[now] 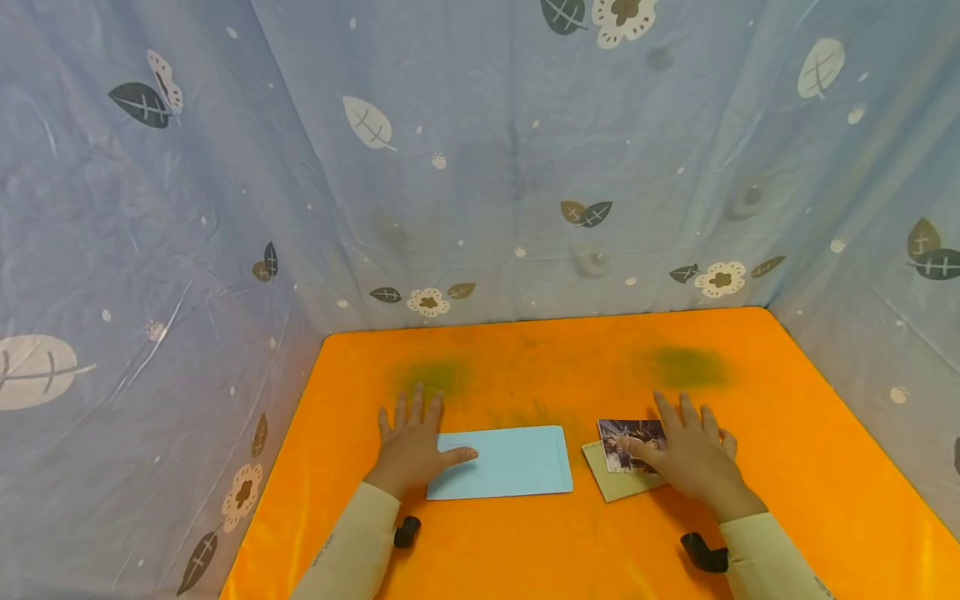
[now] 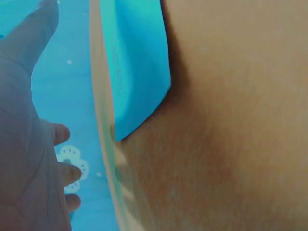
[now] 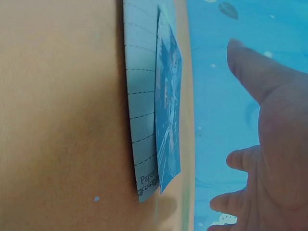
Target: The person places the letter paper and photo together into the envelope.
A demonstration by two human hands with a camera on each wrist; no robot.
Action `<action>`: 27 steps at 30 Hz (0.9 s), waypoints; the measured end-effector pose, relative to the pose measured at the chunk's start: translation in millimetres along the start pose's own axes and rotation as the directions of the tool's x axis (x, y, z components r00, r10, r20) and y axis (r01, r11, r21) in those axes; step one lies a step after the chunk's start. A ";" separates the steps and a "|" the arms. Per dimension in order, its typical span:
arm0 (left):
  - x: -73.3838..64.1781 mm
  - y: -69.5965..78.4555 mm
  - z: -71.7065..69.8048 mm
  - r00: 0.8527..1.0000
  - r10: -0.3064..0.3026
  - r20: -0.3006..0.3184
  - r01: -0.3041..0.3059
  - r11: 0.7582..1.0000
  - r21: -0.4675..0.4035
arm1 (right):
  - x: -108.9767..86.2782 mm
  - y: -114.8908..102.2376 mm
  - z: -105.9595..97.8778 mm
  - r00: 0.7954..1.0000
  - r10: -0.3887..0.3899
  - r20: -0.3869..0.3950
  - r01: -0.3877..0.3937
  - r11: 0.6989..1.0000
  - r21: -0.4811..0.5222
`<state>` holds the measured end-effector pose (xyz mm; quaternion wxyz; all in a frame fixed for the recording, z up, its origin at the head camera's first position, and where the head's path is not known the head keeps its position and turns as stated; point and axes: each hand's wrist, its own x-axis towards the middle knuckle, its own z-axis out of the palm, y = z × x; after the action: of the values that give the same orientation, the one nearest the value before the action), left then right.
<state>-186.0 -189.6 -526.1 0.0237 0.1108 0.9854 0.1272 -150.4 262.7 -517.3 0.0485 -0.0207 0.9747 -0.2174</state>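
Observation:
A light blue envelope [image 1: 517,462] lies flat left of the middle of the orange table. My left hand [image 1: 414,450] hovers over its left end, fingers spread and thumb over the paper. To the right, a picture card [image 1: 611,437] with a dark printed scene lies on a yellowish lined note paper [image 1: 603,483]. Over these two my right hand [image 1: 693,457] is spread, hiding their right part. In the right wrist view the note paper [image 3: 139,106] shows dashed lines and the word "Paper", and the picture card [image 3: 168,120] overlaps it. Both hands hold nothing.
The orange table [image 1: 525,550] has two greenish smudges near its back. A blue curtain [image 1: 480,167] with leaf and flower prints rises behind it and on both sides. Black wrist-camera mounts [image 1: 705,553] sit by both sleeves.

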 end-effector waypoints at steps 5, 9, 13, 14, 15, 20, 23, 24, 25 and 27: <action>-1.3 0.0 2.7 0.999 0.028 0.024 -0.027 0.999 -0.020 | 2.5 2.7 -3.8 1.000 0.012 -0.010 -0.011 0.998 0.063; -1.8 0.0 3.5 0.998 0.056 0.042 -0.055 0.998 -0.032 | 4.1 6.9 -8.8 1.000 0.018 -0.003 -0.017 0.982 0.189; -1.6 -0.1 3.5 0.991 0.116 0.069 -0.111 0.992 -0.067 | 3.4 8.2 -14.2 0.998 0.054 0.041 -0.064 0.945 0.321; -1.8 0.0 3.5 0.988 0.133 0.082 -0.125 0.988 -0.088 | 2.9 8.1 -15.3 0.997 0.063 0.050 -0.076 0.936 0.342; -1.8 0.1 3.4 0.984 0.148 0.100 -0.137 0.984 -0.111 | 2.5 7.9 -16.0 0.996 0.071 0.055 -0.086 0.931 0.355; -2.4 0.3 6.3 0.963 0.205 0.176 -0.170 0.966 -0.193 | 0.4 8.7 -17.1 0.994 0.087 0.062 -0.104 0.920 0.377; -2.8 0.7 9.0 0.955 0.222 0.196 -0.185 0.964 -0.192 | -0.9 9.2 -17.4 0.994 0.092 0.064 -0.109 0.915 0.388; -3.0 1.1 9.8 0.954 0.229 0.194 -0.192 0.962 -0.195 | -1.5 8.9 -17.8 0.993 0.096 0.067 -0.114 0.912 0.395; -3.1 1.5 10.4 0.953 0.235 0.193 -0.198 0.961 -0.195 | -2.0 8.9 -18.1 0.992 0.102 0.073 -0.123 0.907 0.402; -3.8 3.1 11.2 0.951 0.240 0.194 -0.203 0.960 -0.195 | -2.7 8.6 -18.9 0.989 0.118 0.088 -0.144 0.897 0.417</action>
<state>-180.8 -184.7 -536.1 0.1256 0.2316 0.9434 0.2013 -149.8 278.6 -503.7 0.0957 0.0495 0.9017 -0.4187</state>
